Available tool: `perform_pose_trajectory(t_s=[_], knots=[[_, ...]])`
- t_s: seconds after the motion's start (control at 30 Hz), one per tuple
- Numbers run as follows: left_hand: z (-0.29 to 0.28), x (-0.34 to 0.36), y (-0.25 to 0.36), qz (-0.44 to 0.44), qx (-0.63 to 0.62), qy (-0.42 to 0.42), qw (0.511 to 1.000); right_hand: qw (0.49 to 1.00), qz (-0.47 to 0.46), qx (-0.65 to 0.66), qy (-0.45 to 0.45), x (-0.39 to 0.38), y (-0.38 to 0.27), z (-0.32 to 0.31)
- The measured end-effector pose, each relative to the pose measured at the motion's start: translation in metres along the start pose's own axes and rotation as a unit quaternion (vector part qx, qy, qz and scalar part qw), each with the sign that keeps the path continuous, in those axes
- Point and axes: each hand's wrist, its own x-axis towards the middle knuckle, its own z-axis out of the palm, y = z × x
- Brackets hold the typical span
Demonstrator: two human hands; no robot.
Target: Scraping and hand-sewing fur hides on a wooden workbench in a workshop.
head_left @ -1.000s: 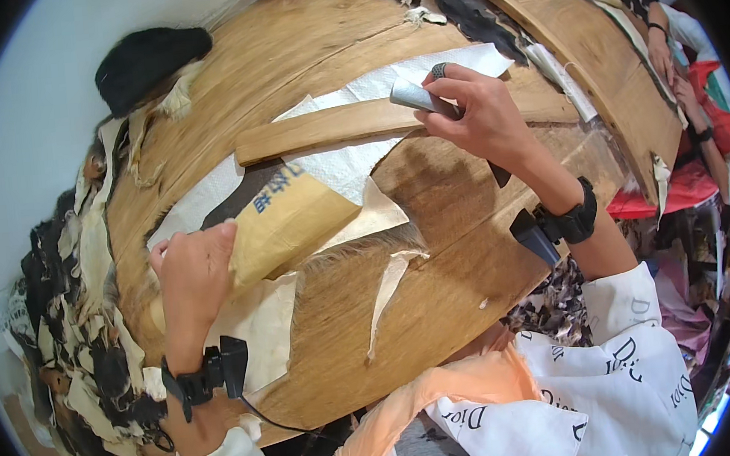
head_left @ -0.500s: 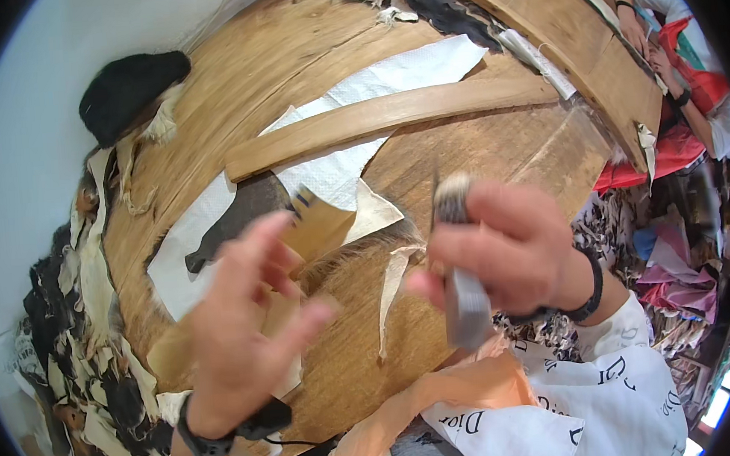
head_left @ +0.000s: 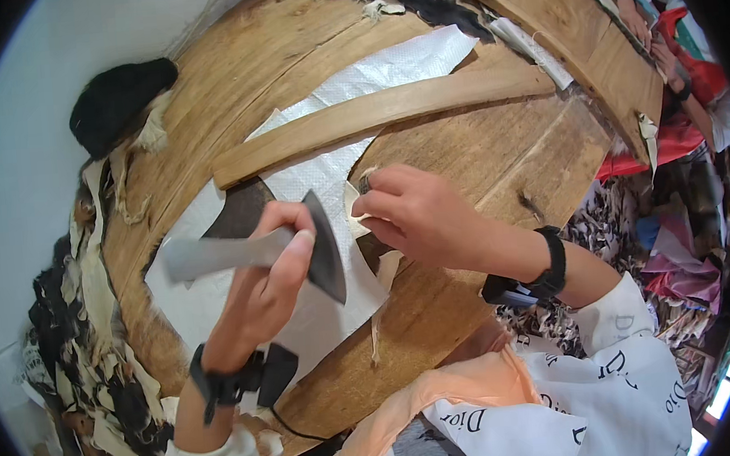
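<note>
From where I stand, the left hand (head_left: 267, 274) grips the grey knife (head_left: 238, 252) over the white sheet (head_left: 309, 331), its curved blade (head_left: 327, 252) facing the right hand (head_left: 415, 214), whose curled fingers, pinching the pale scrap (head_left: 352, 209) or merely beside it, I can't tell, could get nicked by a slip.

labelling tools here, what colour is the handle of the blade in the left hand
The handle is grey, seen best in the head view, the only one.

Black furry piece (head_left: 120, 108) at upper left, heaped scraps (head_left: 108, 394) below, red cloth (head_left: 657, 149) above pink cloth (head_left: 680, 259) at right
</note>
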Motion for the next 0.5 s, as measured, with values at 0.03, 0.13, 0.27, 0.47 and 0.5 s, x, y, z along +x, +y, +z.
perform_pose_trajectory(t_s=[0.03, 0.13, 0.27, 0.47, 0.5], knots=[[0.005, 0.010, -0.016, 0.056, -0.002, -0.003, 0.998, 1.000, -0.002, -0.021, -0.018, -0.004, 0.007, 0.010], [0.010, 0.024, -0.033, 0.039, 0.037, -0.037, 0.998, 0.996, -0.021, -0.055, -0.061, -0.010, 0.014, 0.020], [0.013, 0.029, -0.043, 0.011, 0.030, -0.061, 0.998, 0.988, -0.090, -0.100, -0.072, -0.016, 0.022, 0.023], [0.016, 0.036, -0.052, 0.092, 0.039, -0.064, 0.993, 0.980, -0.151, -0.109, -0.069, -0.015, 0.022, 0.019], [0.016, 0.036, -0.052, 0.090, 0.040, -0.064, 0.993, 0.981, -0.149, -0.103, -0.074, -0.015, 0.023, 0.021]])
